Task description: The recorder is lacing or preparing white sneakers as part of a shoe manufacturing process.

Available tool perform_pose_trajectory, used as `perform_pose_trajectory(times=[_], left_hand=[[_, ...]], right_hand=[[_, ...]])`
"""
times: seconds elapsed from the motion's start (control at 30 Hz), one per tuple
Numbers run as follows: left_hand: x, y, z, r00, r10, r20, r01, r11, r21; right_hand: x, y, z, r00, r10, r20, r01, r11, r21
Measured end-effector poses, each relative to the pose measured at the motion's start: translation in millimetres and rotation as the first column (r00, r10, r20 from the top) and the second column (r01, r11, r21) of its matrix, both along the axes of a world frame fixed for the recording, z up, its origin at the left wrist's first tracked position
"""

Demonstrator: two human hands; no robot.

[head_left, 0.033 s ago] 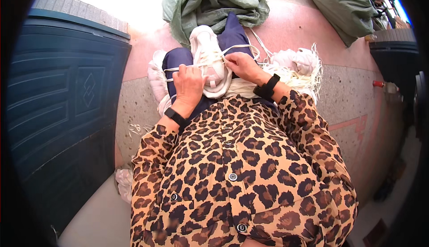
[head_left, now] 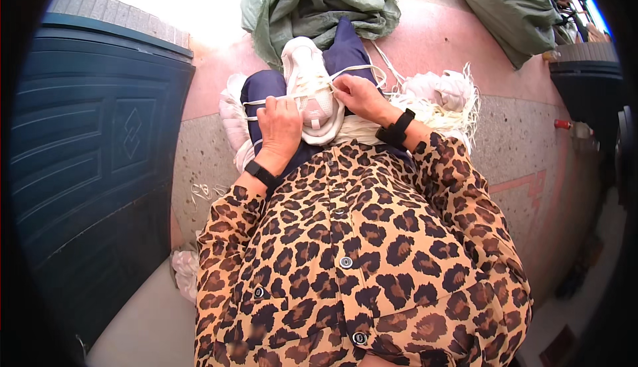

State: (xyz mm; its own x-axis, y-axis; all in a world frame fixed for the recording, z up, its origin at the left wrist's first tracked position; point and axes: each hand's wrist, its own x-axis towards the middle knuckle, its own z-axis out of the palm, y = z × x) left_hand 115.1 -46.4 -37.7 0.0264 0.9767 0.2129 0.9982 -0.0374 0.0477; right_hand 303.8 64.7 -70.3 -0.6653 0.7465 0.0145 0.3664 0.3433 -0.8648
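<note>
A white sneaker (head_left: 318, 106) lies between my thighs, its pale pink mesh part toward me. White shoelace (head_left: 359, 69) is threaded across its front, and a loose length loops out to the right over my dark trousers. My left hand (head_left: 279, 126) is closed at the shoe's left side, pinching a lace whose loop shows at its left. On the shoe's right edge, my right hand (head_left: 362, 98) pinches lace between thumb and forefinger. The fingertips of both hands are partly hidden.
A bundle of white laces (head_left: 446, 116) lies by my right thigh, with pinkish-white shoes (head_left: 435, 89) near it. More pale shoes (head_left: 234, 118) are at my left. Green sacks (head_left: 319, 5) lie ahead and at the far right (head_left: 508, 8). A dark blue panelled door (head_left: 100, 121) stands left.
My left thumb has drawn in slightly from the shoe. My right hand and the sneaker stay nearly in place.
</note>
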Motion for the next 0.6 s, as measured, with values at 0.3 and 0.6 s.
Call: perform_pose_trajectory(times=[0.3,0.6], left_hand=[[-22,9,-4,0.955,-0.017,0.297,0.029,0.999,-0.035],[-51,42,-17,0.921,0.016,0.388,0.093,0.961,-0.260]], right_hand=[[-17,-7,21,0.855,-0.012,0.519,-0.393,0.638,0.662],[8,31,152,0.774,-0.139,-0.617,0.343,0.912,0.226]])
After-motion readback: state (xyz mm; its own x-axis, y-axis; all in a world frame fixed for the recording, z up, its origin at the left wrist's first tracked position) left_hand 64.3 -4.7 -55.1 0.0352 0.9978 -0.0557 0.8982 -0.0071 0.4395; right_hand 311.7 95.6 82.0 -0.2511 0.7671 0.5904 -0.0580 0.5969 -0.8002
